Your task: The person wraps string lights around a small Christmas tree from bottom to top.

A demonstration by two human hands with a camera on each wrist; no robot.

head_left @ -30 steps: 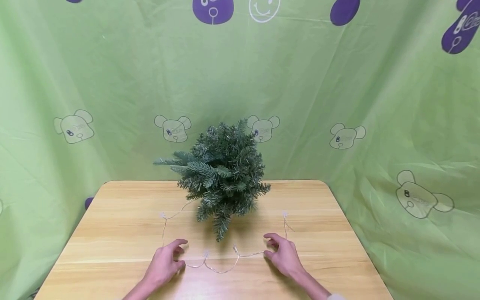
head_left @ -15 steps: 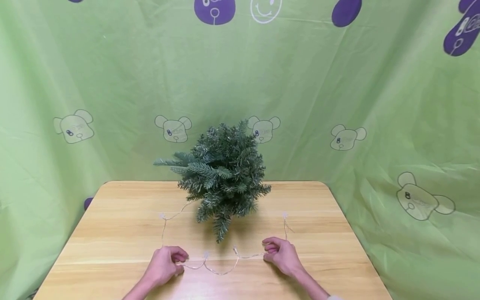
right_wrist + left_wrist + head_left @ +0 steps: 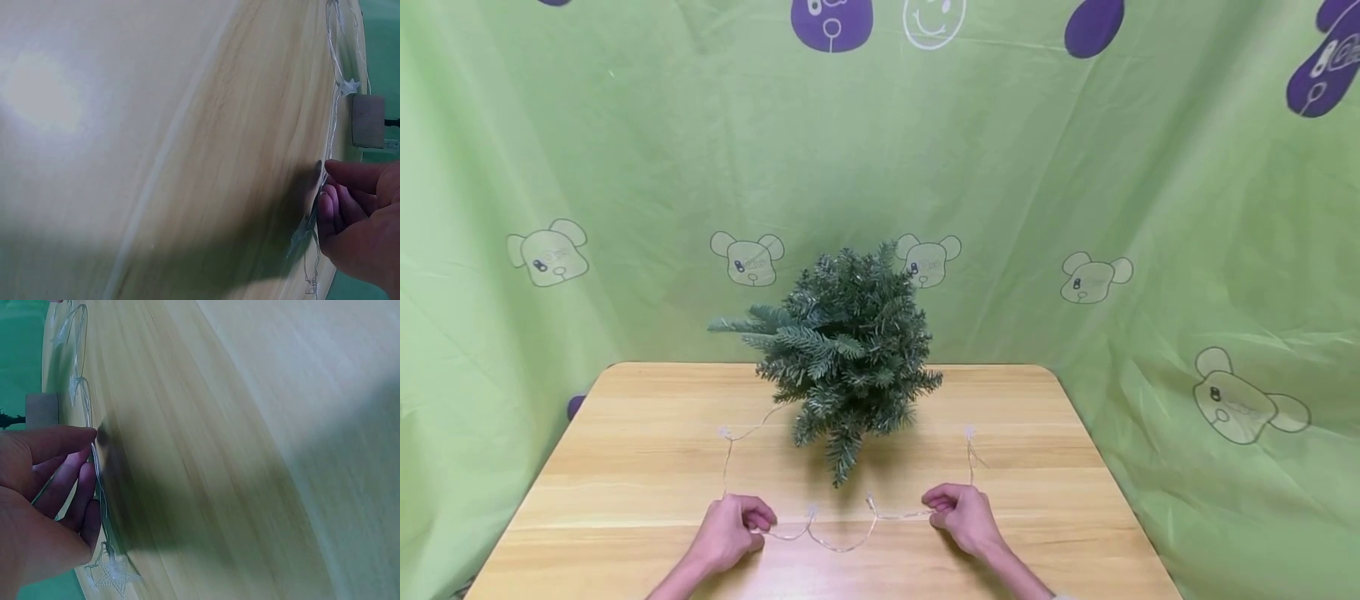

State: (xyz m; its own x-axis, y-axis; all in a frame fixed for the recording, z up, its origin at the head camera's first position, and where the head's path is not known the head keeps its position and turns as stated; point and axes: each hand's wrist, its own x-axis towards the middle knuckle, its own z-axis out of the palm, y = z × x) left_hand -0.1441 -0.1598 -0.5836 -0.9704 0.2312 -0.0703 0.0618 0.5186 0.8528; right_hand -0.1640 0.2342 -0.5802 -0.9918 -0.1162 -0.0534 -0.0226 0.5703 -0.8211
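Observation:
A string of clear star lights (image 3: 842, 549) on thin transparent wire lies in a wide loop in front of a small artificial Christmas tree (image 3: 853, 350). My left hand (image 3: 726, 529) pinches its wire on the left side. In the left wrist view a clear star (image 3: 115, 575) hangs on the wire beside that hand. On the right, my right hand (image 3: 966, 518) pinches the same string between thumb and fingers, with another star (image 3: 299, 236) by the fingertips in the right wrist view. The span between the hands sags toward the front and carries stars.
A light wooden table (image 3: 587, 500) bears everything. The tree's block-shaped base (image 3: 369, 122) shows in both wrist views. Behind the table and along its sides hangs a green curtain (image 3: 662, 167) printed with bear heads. The string's far left part runs behind the tree's branches.
Fingers of both hands have closed from a wider spread onto the wire. The right hand has come slightly nearer the front. Tree and string lie nearly as before.

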